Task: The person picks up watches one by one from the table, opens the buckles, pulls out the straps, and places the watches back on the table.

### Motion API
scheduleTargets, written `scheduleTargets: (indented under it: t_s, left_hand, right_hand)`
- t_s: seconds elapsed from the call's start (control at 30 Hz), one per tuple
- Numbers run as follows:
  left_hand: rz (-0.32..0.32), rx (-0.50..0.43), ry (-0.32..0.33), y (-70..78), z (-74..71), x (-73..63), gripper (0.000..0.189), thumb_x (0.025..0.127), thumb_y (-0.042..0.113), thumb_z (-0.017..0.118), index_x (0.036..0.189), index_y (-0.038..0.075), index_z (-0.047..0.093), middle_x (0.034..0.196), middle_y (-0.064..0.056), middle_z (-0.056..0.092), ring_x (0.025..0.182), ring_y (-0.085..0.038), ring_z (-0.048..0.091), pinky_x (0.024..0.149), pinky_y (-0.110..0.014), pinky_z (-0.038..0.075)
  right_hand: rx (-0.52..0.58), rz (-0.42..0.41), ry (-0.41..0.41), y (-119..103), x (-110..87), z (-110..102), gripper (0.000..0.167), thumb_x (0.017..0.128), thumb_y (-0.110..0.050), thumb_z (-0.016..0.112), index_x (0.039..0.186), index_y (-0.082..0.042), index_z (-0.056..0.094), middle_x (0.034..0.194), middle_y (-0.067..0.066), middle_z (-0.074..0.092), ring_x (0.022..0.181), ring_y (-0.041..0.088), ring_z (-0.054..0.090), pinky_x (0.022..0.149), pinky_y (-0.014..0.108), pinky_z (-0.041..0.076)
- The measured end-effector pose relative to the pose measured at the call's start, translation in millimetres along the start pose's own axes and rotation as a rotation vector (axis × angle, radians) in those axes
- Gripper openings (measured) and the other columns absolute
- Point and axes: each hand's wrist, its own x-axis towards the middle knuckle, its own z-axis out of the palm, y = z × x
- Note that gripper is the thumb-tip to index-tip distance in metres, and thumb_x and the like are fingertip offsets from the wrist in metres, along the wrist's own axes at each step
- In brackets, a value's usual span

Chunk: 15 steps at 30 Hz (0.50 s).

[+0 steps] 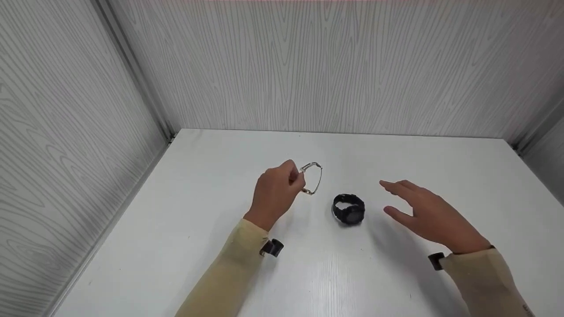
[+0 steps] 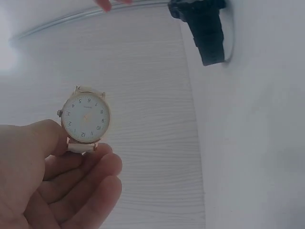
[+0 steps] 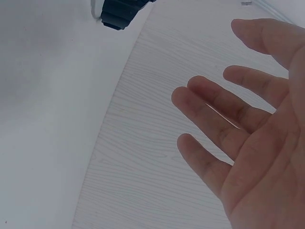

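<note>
My left hand [image 1: 276, 190] pinches a wristwatch [image 2: 86, 117] by its light strap, between thumb and curled fingers. The watch has a round white dial with numerals and a thin gold-toned case; its dial faces the left wrist camera upside down. In the head view its band [image 1: 318, 178] loops out to the right of the hand. A black digital watch [image 1: 350, 210] sits on the white table with its strap closed in a ring, between the two hands. To its right my right hand [image 1: 429, 215] hovers with fingers extended and thumb apart, holding nothing.
The white table [image 1: 304, 273] meets a grey wood-grain panel [image 1: 308, 66] at the back. Another such panel [image 1: 57, 154] rises along the left side. Each wrist wears a black strap mount [image 1: 272, 247] over a yellowish sleeve [image 1: 229, 273].
</note>
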Motion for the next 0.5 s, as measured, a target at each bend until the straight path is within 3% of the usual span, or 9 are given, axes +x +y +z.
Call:
scheduleTargets:
  t_s: [0.1, 0.2, 0.33, 0.5]
  left_hand:
    - [0.038, -0.046, 0.011, 9.0, -5.5, 1.1, 0.019, 0.099, 0.014, 0.063, 0.081, 0.013, 0.060, 0.074, 0.003, 0.070, 0.060, -0.007, 0.055, 0.055, -0.025, 0.042]
    - [0.033, -0.164, -0.002, 18.0, -11.2, 1.6, 0.018, 0.098, 0.014, 0.067, 0.081, 0.013, 0.061, 0.076, 0.005, 0.070, 0.066, -0.005, 0.061, 0.060, -0.025, 0.049]
    - [0.003, -0.337, -0.042, 29.0, -18.7, 0.7, 0.014, 0.098, 0.017, 0.070, 0.085, 0.014, 0.065, 0.081, 0.007, 0.072, 0.075, -0.004, 0.068, 0.070, -0.029, 0.056]
    - [0.007, -0.427, -0.089, 39.6, -26.1, -0.3, 0.012, 0.098, 0.020, 0.072, 0.106, 0.012, 0.067, 0.090, 0.007, 0.075, 0.079, -0.003, 0.070, 0.076, -0.029, 0.058]
  right_hand:
    - [0.001, 0.015, -0.008, 0.2, -0.6, -0.1, 0.053, 0.100, -0.022, 0.070, 0.149, -0.013, 0.054, 0.134, 0.000, 0.064, 0.091, 0.015, 0.065, 0.083, 0.041, 0.054]
    - [-0.005, 0.015, -0.008, 1.1, -0.7, 0.6, 0.052, 0.099, -0.022, 0.071, 0.148, -0.011, 0.055, 0.132, 0.001, 0.064, 0.095, 0.016, 0.066, 0.085, 0.043, 0.055]
    - [-0.017, 0.014, -0.011, 2.2, -0.6, 1.7, 0.050, 0.100, -0.023, 0.071, 0.146, -0.013, 0.057, 0.133, -0.001, 0.064, 0.087, 0.011, 0.063, 0.083, 0.041, 0.055]
    - [-0.024, 0.009, -0.005, 2.2, -0.4, 0.5, 0.045, 0.099, -0.023, 0.071, 0.142, -0.014, 0.060, 0.133, -0.002, 0.064, 0.068, 0.004, 0.055, 0.074, 0.035, 0.053]
